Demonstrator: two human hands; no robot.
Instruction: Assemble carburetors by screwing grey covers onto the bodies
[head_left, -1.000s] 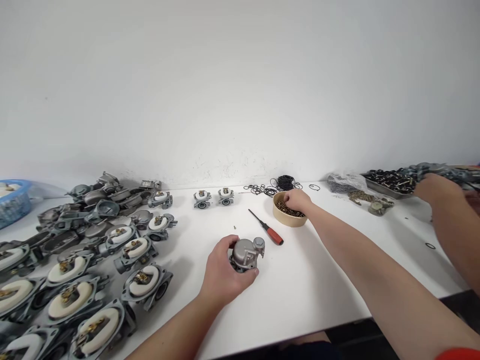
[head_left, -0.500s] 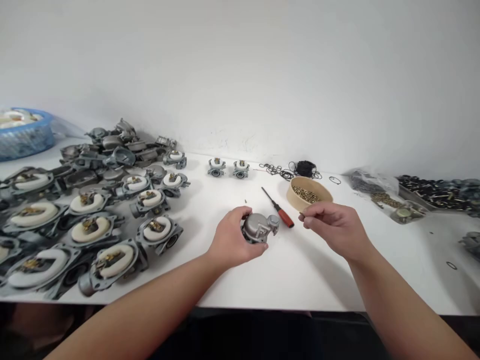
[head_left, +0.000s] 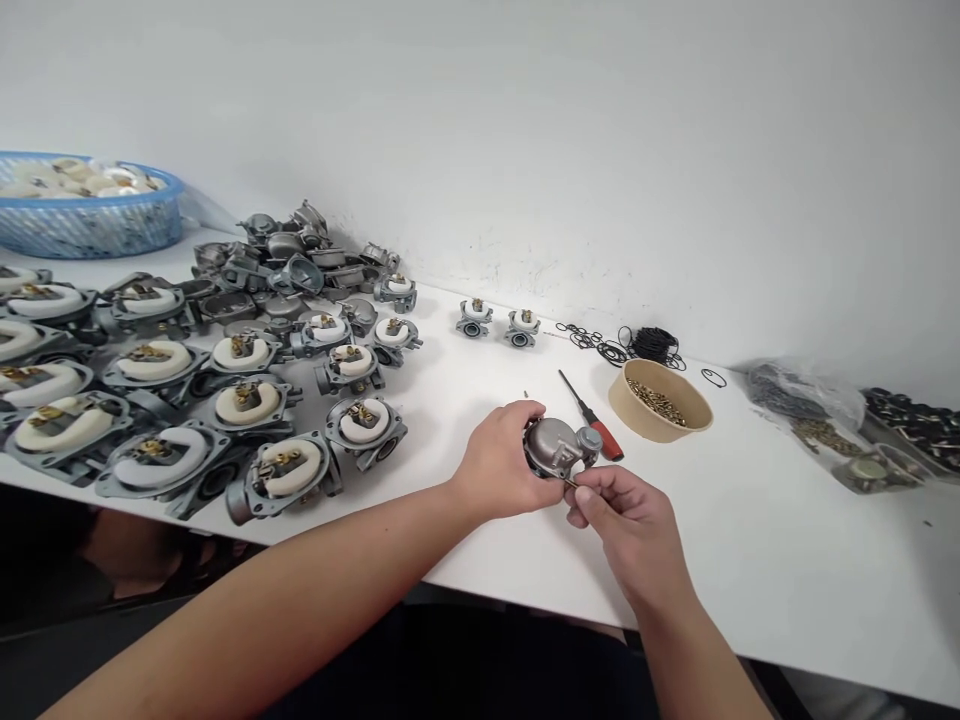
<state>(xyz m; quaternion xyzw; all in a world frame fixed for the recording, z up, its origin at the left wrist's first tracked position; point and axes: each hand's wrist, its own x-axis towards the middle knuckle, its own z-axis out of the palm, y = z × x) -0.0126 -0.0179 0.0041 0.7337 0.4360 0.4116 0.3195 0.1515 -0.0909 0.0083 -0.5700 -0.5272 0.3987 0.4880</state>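
**Carb body held at worktop centre, crowded left flank**

Far left: blue basket [head_left: 90, 215] of pale parts sat at the back of the white worktop [head_left: 750, 560]. Next to it, a dense spread of carburetor bodies [head_left: 225, 370] with white floats facing up, reaching almost to the front edge and close to the left forearm. Two small carb pieces [head_left: 499, 322] stood apart near the wall.

Centre: left hand [head_left: 499, 470] gripped a grey carburetor body [head_left: 559, 448], fingers curled round its left side, held just above the worktop. Right hand [head_left: 626, 520] touched its lower right edge, thumb and forefinger pressed together on a small screw [head_left: 571, 484]; too small to tell more.

Just behind the body: red-handled screwdriver [head_left: 592, 415], lying flat, tip toward the wall. Right of that, a tan bowl [head_left: 660, 405] of brass screws. Black O-rings [head_left: 637, 345] were scattered behind the bowl. Far right: clear bag [head_left: 806, 400] and a tray of dark parts [head_left: 911, 420].
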